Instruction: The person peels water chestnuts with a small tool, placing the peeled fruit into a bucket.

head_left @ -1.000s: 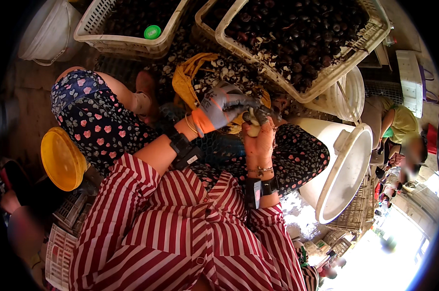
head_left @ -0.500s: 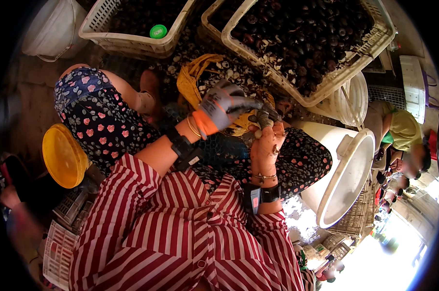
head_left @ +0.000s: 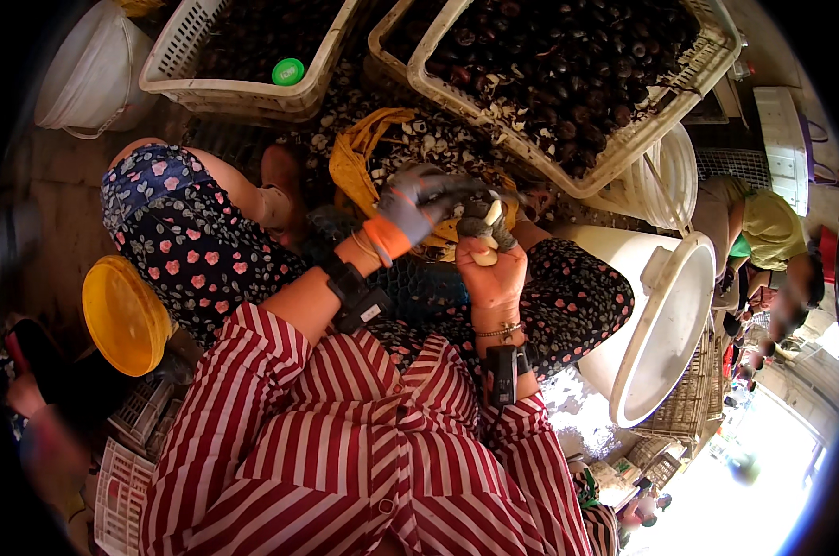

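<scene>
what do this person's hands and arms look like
Both sleeves are red-and-white striped, a black strapped device beyond each. The left hand wears a grey glove with orange cuff; the right hand has dark finger covers and a beaded bracelet.

The shirt (head_left: 327, 463) is striped in deep red and off-white. Dark navy cloth (head_left: 197, 236) over the legs bears pink flowers and pale leaves. The left hand (head_left: 412, 206) wears a grey glove with an orange cuff (head_left: 385, 238). Dark grey covers (head_left: 473, 226) sit on the right hand's (head_left: 494, 273) fingers, around cream pieces (head_left: 494, 212). The wrist straps (head_left: 343, 281) are black, the bag (head_left: 348, 165) mustard yellow, the bucket (head_left: 123, 315) bright yellow, the small lid (head_left: 288, 71) green, the crated produce (head_left: 568, 74) blackish brown.
</scene>
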A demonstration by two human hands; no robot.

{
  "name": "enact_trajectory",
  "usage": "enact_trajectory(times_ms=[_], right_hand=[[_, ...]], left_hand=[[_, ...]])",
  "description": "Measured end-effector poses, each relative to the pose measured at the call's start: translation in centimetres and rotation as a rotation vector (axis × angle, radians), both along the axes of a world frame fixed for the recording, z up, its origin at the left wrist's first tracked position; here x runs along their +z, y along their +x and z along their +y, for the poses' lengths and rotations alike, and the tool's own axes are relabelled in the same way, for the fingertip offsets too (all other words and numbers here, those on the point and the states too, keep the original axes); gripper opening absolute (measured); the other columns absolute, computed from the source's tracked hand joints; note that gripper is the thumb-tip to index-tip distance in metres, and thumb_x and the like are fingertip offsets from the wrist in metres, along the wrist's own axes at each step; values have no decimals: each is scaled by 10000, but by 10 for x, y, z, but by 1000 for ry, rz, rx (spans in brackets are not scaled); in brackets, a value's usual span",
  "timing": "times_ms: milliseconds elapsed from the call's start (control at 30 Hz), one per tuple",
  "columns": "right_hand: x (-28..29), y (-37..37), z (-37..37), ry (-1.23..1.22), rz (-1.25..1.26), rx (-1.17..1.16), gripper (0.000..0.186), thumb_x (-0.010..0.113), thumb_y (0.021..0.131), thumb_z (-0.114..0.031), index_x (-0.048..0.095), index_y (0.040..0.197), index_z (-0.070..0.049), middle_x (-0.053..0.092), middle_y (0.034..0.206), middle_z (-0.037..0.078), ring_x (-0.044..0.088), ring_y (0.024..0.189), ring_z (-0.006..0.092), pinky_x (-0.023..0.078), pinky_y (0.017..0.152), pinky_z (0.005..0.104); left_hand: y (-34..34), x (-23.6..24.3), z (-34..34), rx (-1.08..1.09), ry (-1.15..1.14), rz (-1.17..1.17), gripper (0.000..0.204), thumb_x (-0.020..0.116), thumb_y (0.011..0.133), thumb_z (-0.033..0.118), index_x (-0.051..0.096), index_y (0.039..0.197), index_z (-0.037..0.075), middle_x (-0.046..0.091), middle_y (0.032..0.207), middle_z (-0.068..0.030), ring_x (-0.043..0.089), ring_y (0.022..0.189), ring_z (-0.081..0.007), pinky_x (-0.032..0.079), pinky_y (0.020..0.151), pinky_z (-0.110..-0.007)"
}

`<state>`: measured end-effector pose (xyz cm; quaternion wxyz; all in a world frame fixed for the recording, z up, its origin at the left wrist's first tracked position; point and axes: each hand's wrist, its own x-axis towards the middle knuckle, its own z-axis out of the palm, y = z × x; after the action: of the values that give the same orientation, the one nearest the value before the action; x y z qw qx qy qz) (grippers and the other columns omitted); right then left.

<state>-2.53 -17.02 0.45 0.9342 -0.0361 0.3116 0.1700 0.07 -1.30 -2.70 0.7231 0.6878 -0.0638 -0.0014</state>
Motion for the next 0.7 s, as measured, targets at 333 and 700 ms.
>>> enact_trajectory(times_ms=[333,700], right_hand=[[-10,-1,-9,-256,-4,70,213,462,865,-84,528,1062,-37,551,953,100,513,816,201,461,613,301],[-17,2,-19,-220,-200,175,237,461,874,-119,535,1092,-60,558,1059,89,505,843,199,426,622,302]], left_hand=[[-3,-6,6,-51,-167,98,248,670,795,128,638,1015,17,611,947,-74,586,858,-154,468,749,-276],[0,-29,7,-55,-196,238,246,625,832,95,635,1073,48,654,989,-70,608,903,-147,484,807,-272]])
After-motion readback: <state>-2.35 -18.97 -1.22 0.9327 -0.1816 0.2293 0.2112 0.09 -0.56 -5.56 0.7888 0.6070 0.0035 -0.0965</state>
